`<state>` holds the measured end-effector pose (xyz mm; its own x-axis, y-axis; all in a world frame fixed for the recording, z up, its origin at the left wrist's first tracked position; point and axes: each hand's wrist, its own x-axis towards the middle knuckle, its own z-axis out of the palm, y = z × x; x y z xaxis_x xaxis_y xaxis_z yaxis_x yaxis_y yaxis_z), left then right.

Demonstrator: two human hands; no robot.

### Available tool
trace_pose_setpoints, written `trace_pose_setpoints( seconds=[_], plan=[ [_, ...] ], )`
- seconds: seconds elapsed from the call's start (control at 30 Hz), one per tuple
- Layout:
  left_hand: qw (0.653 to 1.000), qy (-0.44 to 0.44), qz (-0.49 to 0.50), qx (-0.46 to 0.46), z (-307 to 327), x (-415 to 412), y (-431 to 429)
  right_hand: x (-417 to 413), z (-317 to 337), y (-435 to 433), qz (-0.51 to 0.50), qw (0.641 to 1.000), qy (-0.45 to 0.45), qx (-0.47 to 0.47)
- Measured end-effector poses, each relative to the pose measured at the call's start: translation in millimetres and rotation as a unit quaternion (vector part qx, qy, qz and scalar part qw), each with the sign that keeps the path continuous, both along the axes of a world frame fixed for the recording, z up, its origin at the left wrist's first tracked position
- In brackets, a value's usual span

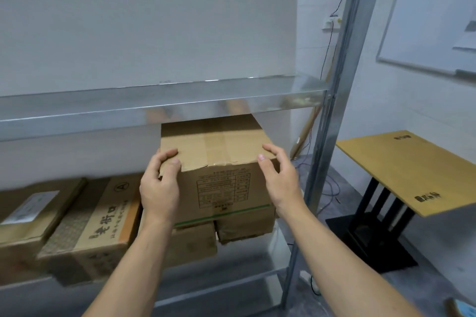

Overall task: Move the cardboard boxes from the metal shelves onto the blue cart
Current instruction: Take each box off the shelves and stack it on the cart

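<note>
White-walled room corner, grey floor
A whiteboard hangs on the right wall; beneath it stands a wooden table on a black base; thin wires trail down the corner.

Soft, even indoor light, fairly bright and slightly cool, casts only faint shadows. The metal shelf carries pale glare and smeared reflections along its front. Beneath it the boxes at lower left sit dimmer and blurred. The taped box is sharper. The wide lens bends the post and the whiteboard.
</note>
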<state>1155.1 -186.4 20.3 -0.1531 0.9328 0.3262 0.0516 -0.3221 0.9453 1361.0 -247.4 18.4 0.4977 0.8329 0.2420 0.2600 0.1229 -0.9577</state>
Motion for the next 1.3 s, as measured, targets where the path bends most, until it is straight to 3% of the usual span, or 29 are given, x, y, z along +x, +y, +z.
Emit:
trace_pose_setpoints(
  seconds=[0.3,0.6,1.03,1.3],
  plan=[
    [1.0,-0.011,-0.003,0.013,0,-40,-46,-38,0,-42,-0.009,1.0,0.003,0.017],
    [0.998,0.006,0.052,-0.019,-10,-172,-116,-165,-13,-83,0.037,0.999,0.013,0.018],
    [0.967,0.034,0.252,-0.009,-17,-411,-233,-407,-24,-111,0.249,0.968,0.031,0.026],
    [0.935,-0.005,0.355,-0.022,-27,-503,-266,-520,-29,-95,0.361,0.932,0.019,0.024]
  ],
)
